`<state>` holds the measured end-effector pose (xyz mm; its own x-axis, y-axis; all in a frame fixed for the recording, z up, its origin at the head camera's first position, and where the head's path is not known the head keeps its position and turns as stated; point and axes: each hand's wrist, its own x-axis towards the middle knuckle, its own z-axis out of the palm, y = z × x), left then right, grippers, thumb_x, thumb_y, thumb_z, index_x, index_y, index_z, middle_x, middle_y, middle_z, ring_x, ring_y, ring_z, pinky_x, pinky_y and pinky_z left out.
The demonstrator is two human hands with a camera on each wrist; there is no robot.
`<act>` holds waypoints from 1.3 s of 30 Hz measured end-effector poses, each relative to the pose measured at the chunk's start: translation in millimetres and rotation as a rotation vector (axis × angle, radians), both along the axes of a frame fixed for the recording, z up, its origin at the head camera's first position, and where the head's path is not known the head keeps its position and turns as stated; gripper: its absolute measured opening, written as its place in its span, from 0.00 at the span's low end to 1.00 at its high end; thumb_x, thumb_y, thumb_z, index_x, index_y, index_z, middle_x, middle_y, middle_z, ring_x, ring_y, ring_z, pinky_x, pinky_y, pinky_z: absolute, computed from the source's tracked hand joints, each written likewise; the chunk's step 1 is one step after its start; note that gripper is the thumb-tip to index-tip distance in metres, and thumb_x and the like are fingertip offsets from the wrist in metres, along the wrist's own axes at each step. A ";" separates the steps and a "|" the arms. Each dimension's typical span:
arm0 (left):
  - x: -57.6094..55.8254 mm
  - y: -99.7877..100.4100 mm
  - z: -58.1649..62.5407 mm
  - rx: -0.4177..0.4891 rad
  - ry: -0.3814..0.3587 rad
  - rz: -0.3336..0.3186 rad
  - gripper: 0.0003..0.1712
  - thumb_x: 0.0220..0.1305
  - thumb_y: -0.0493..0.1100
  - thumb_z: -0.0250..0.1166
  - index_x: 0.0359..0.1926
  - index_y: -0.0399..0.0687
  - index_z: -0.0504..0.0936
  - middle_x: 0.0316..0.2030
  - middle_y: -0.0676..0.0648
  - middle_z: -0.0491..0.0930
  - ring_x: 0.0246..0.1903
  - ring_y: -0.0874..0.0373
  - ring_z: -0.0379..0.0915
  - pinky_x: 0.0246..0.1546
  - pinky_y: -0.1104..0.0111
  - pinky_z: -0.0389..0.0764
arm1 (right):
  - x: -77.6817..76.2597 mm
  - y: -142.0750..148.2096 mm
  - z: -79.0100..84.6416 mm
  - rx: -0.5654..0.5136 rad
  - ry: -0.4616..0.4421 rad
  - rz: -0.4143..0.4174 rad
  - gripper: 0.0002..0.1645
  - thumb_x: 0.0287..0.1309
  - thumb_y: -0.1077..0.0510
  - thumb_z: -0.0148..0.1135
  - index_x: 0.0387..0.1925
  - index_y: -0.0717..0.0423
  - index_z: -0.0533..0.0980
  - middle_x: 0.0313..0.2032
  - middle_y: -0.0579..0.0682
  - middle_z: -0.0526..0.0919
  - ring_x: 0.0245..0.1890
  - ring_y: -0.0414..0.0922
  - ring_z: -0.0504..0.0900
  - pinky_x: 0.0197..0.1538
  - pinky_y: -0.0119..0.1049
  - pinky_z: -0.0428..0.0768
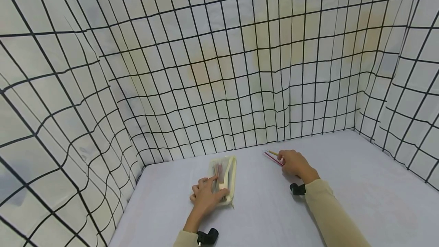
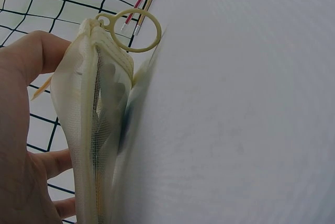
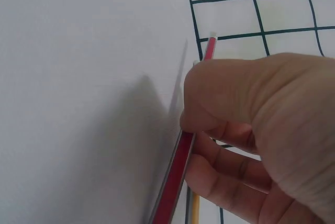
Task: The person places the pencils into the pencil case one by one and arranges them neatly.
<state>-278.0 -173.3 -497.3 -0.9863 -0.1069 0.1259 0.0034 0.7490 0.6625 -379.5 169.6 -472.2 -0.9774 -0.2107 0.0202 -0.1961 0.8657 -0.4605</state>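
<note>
A cream zippered pencil pouch point(image 1: 231, 180) with mesh sides lies on the white table, several pencils point(image 1: 218, 169) showing inside. My left hand point(image 1: 205, 193) rests on its near part with the fingers spread. The left wrist view shows the pouch edge-on, with its zipper point(image 2: 94, 72) and ring-shaped pull point(image 2: 158, 30); the thumb and fingers touch one side. To the right, my right hand point(image 1: 294, 162) pinches a red pencil point(image 3: 175, 177) and a yellow pencil point(image 3: 196, 208) between thumb and fingers, just above the table. Their far ends point back and left.
White cloth walls with a black grid point(image 1: 212, 68) enclose the table point(image 1: 260, 216) at the back and sides. Small black cameras point(image 1: 207, 236) are worn at both wrists. Between the pouch and the right hand lies a stretch of white tabletop.
</note>
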 end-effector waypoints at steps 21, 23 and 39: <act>-0.9 1.4 0.0 0.008 -0.010 0.010 0.45 0.49 0.65 0.70 0.69 0.59 0.75 0.69 0.39 0.63 0.61 0.37 0.53 0.49 0.42 0.54 | 1.6 -3.4 9.8 -0.237 -0.053 0.045 0.25 0.51 0.68 0.69 0.54 0.61 0.77 0.41 0.53 0.82 0.35 0.46 0.80 0.37 0.38 0.79; -0.5 1.5 0.1 0.006 -0.011 0.010 0.45 0.49 0.65 0.70 0.69 0.59 0.75 0.69 0.39 0.63 0.61 0.37 0.53 0.49 0.42 0.54 | 1.9 -3.8 10.3 -0.269 -0.063 0.041 0.26 0.52 0.68 0.68 0.55 0.61 0.77 0.42 0.54 0.82 0.35 0.46 0.80 0.37 0.37 0.80; -1.0 0.6 0.1 -0.015 -0.016 0.000 0.45 0.49 0.64 0.70 0.69 0.60 0.75 0.69 0.38 0.63 0.61 0.36 0.53 0.48 0.41 0.54 | 8.4 -11.4 21.4 -0.490 -0.144 0.071 0.24 0.60 0.69 0.62 0.58 0.68 0.72 0.46 0.59 0.79 0.36 0.47 0.82 0.38 0.39 0.86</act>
<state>-279.0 -172.7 -497.2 -0.9881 -0.1054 0.1116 -0.0075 0.7592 0.6509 -371.2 158.3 -450.8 -0.9611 -0.2762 -0.0004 -0.1515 0.5286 -0.8352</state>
